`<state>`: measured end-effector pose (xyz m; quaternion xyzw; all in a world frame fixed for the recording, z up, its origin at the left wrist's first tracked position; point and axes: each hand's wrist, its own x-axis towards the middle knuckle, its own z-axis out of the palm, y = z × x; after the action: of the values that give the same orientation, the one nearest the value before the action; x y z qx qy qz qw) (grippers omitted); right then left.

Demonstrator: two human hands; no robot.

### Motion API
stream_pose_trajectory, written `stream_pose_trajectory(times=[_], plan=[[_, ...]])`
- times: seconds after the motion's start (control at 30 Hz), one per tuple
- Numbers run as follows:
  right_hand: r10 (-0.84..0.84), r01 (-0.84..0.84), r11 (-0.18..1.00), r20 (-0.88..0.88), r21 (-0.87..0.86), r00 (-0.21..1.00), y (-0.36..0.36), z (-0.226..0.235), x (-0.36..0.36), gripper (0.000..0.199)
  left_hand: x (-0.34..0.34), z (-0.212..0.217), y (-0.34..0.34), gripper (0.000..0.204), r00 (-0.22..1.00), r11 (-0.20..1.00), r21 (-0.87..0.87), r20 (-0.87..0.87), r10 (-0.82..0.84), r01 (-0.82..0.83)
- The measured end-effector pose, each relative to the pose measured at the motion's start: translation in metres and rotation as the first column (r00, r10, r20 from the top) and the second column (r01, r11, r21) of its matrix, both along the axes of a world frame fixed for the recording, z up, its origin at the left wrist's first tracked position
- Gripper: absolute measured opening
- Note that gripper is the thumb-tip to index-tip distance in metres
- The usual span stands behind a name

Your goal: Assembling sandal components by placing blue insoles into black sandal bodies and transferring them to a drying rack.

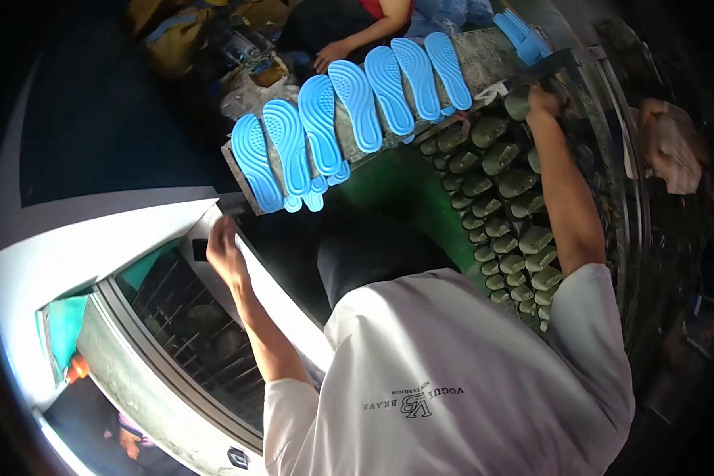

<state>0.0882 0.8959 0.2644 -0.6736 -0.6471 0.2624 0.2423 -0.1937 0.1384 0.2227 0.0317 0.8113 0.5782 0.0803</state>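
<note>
My right hand (546, 104) is at the far end of the rack, with its fingers against a dark grey-green shoe last (518, 104); shadow partly hides the grip. My left hand (225, 252) is at the edge of a white machine panel (255, 274), its fingers stretched upward and nothing visible in them. Ahead of me a row of light-blue insoles (355, 107) lies on a worn grey board (484, 59). More blue pieces (316, 193) show below the board's near edge. Several rows of similar lasts (516, 183) fill the space under my right forearm.
Metal rails (623, 159) run along the right side. More blue pieces (522, 38) lie at the board's far right end. Across the board, another person's hand (332, 54) rests near clear plastic wrapping (254, 99). A windowed machine door (190, 317) stands at left.
</note>
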Motion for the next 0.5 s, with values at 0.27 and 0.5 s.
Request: stream_pose_trajectory(times=[0.27,0.5], plan=[[-0.255,0.237,0.963,-0.726,-0.129,0.639,-0.104,0.041,-0.032,0.068,-0.081,-0.03,0.084,0.036,0.957,0.865,-0.484,-0.161,-0.241,0.136],[-0.119,-0.319,0.926,-0.957,-0.203,0.263,-0.237,0.082,0.046,0.063,-0.126,-0.053,0.093,0.018,0.934,0.998,-0.009,0.352,0.06,-0.061]])
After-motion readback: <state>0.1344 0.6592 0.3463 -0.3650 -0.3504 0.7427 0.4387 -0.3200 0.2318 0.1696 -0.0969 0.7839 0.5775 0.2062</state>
